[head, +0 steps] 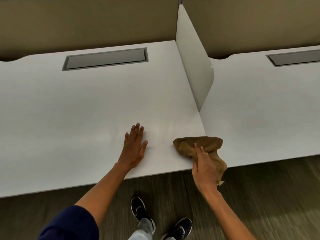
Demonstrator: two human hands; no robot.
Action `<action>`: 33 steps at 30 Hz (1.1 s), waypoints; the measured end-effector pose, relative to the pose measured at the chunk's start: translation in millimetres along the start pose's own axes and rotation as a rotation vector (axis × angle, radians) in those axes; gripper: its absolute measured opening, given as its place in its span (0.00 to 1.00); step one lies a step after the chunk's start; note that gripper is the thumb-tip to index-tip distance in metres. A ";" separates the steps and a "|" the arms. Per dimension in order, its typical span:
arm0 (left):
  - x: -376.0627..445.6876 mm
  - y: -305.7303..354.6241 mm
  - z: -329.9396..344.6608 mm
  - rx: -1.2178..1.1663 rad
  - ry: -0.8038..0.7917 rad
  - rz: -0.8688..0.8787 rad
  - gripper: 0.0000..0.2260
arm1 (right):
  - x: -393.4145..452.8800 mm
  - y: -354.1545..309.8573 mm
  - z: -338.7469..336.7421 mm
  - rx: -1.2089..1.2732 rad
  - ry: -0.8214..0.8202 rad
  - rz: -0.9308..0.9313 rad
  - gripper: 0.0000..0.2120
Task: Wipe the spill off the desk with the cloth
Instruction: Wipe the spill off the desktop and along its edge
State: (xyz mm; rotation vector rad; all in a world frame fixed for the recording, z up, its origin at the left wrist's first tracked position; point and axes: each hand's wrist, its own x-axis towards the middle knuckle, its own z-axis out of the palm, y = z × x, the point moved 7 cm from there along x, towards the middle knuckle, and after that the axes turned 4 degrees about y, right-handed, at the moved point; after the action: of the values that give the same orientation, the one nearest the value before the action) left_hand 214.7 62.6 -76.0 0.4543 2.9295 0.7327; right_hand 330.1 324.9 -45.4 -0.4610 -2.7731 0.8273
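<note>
Left hand [134,149]: lies palm-down and flat on the white desk [69,110], near the front edge; its fingers [136,131] are stretched out straight and slightly spread, holding nothing.
Right hand [205,168]: sits at the desk's front edge, right of the left hand and well apart from it; its fingers [199,150] are curled around a bunched part of the cloth, gripping it.
Cloth [200,144]: brown and crumpled; the larger part rests on the desk top at the front right corner, straddling the seam where this desk meets the neighbouring desk [268,110]; a tail of it hangs below the edge, behind the right hand.
Spill: a faint paler smear [162,130] shows on the surface between the 2 hands; whether it is wet I cannot tell.
Divider panel [192,66]: white, upright, with a rounded front corner, standing between the 2 desks and ending short of the cloth.
Cable tray lid [105,58]: grey rectangle set flush in the desk toward the back; a 2nd one [294,59] is set in the neighbouring desk.
Back screen [86,19]: tan panel rising behind both desks.
Floor [259,196]: dark wood-grain; 2 dark shoes with white soles [138,208] stand on it below the desk edge.
Sleeve [69,224]: dark blue, on the left upper arm.
</note>
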 end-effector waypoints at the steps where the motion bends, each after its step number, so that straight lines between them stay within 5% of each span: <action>1: 7.6 -8.7 -6.1 0.017 0.008 -0.005 0.33 | -1.0 -10.0 7.8 0.012 -0.012 -0.030 0.24; 14: 73.4 -102.5 -53.3 0.171 0.096 -0.034 0.31 | 9.2 -123.0 106.4 -0.184 -0.295 -0.774 0.31; 17: 83.1 -103.8 -52.6 0.187 0.096 -0.013 0.31 | 55.5 -138.7 126.7 -0.230 -0.319 -0.697 0.33; 23: 88.8 -105.9 -49.2 0.242 0.087 0.005 0.30 | 138.6 -139.7 131.0 -0.258 -0.264 -0.524 0.20; 33: 87.0 -105.7 -51.1 0.218 0.084 0.007 0.28 | 235.0 -90.3 91.6 -0.256 -0.050 0.042 0.19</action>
State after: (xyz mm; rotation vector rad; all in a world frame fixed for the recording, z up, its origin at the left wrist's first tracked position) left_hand 96.0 -22.4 -82.0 0.4622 3.1032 0.4452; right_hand 64.4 291.0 -43.9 -0.5508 -2.9388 0.4994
